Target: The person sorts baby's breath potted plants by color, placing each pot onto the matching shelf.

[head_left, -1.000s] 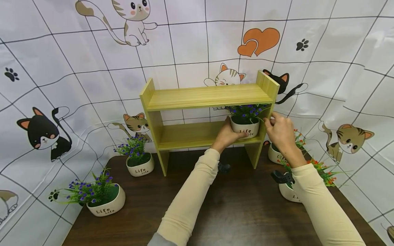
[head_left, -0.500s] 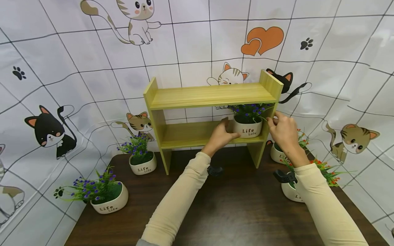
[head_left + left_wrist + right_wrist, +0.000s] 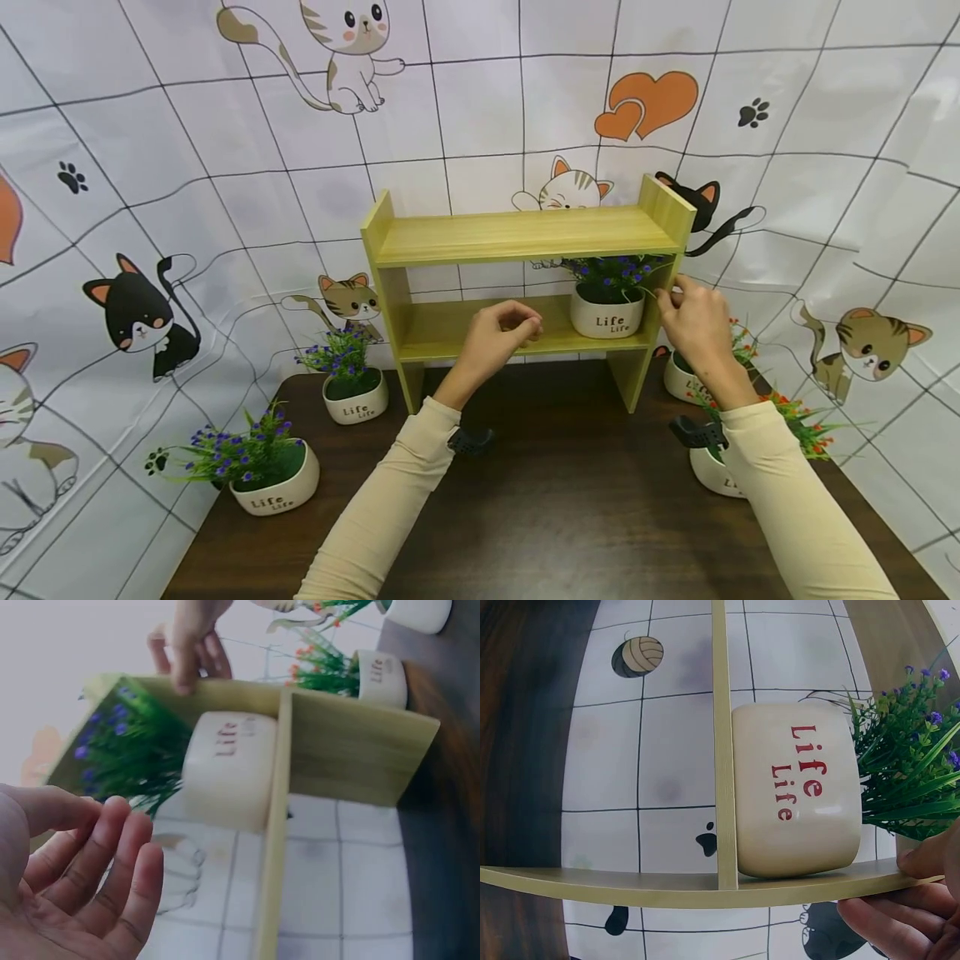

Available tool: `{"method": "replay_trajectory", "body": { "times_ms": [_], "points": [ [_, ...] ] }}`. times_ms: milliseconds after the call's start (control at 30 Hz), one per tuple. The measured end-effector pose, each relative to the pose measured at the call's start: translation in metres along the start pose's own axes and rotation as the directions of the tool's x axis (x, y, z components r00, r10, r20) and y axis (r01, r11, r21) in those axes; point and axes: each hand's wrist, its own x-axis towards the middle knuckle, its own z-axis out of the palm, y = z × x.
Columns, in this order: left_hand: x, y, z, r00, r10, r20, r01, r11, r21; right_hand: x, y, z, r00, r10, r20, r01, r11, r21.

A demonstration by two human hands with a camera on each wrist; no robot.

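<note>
A white oval flowerpot (image 3: 606, 317) with purple flowers, lettered "Life Life", stands upright on the middle board of the wooden shelf (image 3: 517, 235), at its right end. My left hand (image 3: 495, 337) hovers left of the pot, apart from it, fingers loosely curled around nothing; the left wrist view shows the hand (image 3: 90, 877) bare. At the shelf's right side panel is my right hand (image 3: 695, 321). In the right wrist view, this hand (image 3: 922, 900) pinches the panel's edge, thumb inside and fingers outside, close to the pot's leaves.
Two pots with purple flowers, one nearer (image 3: 277, 483) and one farther (image 3: 356, 398), stand left of the shelf. Two with orange flowers, one at the back (image 3: 684, 381) and one in front (image 3: 712, 473), stand right. A dark table (image 3: 555, 517) meets a cat-patterned wall covering (image 3: 480, 108).
My left hand has let go of the flowerpot and drawn back to the left. The pot stays at the shelf's right end, and my right hand keeps its place on the side panel.
</note>
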Motion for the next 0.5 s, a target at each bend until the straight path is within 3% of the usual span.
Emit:
{"method": "replay_trajectory", "body": {
  "times_ms": [200,500],
  "points": [
    [-0.027,0.000,-0.038,0.998,0.026,-0.053,-0.025,1.000,0.014,0.000,0.002,0.001,1.000,-0.002,0.000,0.002,1.000,-0.002],
    [-0.072,-0.003,-0.098,0.983,-0.019,-0.181,0.032,0.997,0.064,0.000,0.000,0.001,1.000,-0.001,0.004,0.001,1.000,-0.012]
  ]
}}
